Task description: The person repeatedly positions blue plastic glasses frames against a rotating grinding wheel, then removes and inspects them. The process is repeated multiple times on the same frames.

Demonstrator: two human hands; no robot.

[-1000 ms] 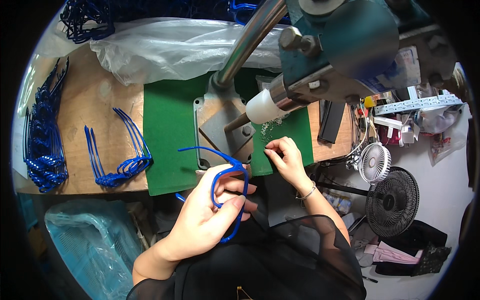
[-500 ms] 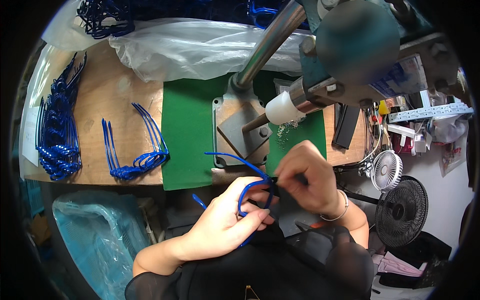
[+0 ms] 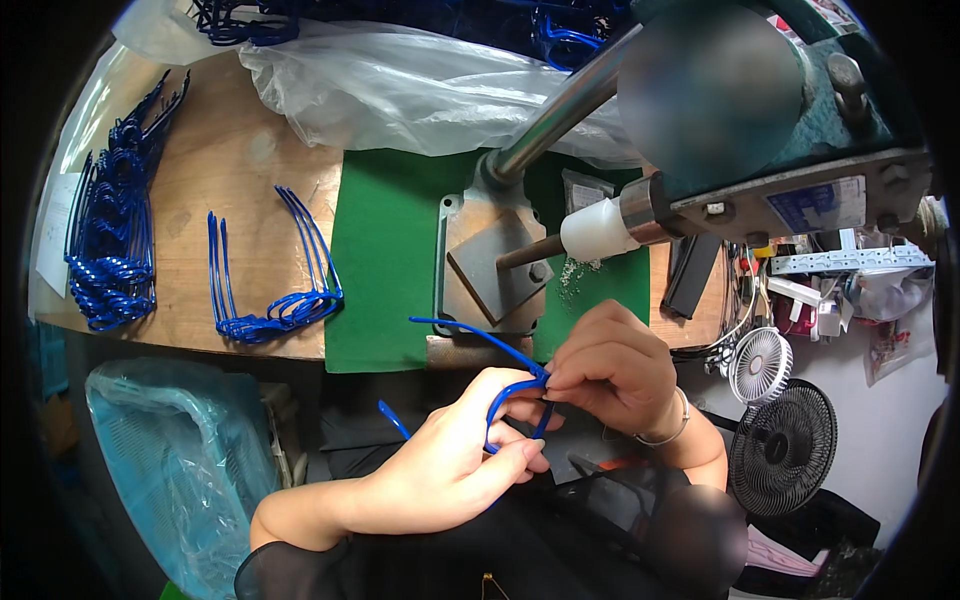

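The left hand grips a blue glasses frame, its thumb and fingers closed on the rim, while one temple arm points out toward 10 o'clock and the tip of the other shows past the back of the hand. The right hand sits at the frame's 2 o'clock, thumb and forefinger drawn together in a pinch at the corner; whether they grip the frame itself or some tiny piece, I cannot tell. Reckoned from the held frame, the grey press base stands at 12 o'clock on a green mat, with its white collar at 1 o'clock. A small clear bag lies farther out at 1 o'clock, and a black case at 2. Toward 10 o'clock a small group of blue frames rests on the wooden table, and a larger stack of blue frames lies beyond it. A teal basket is between 8 and 9 o'clock, while a white fan and a black fan are around 3.
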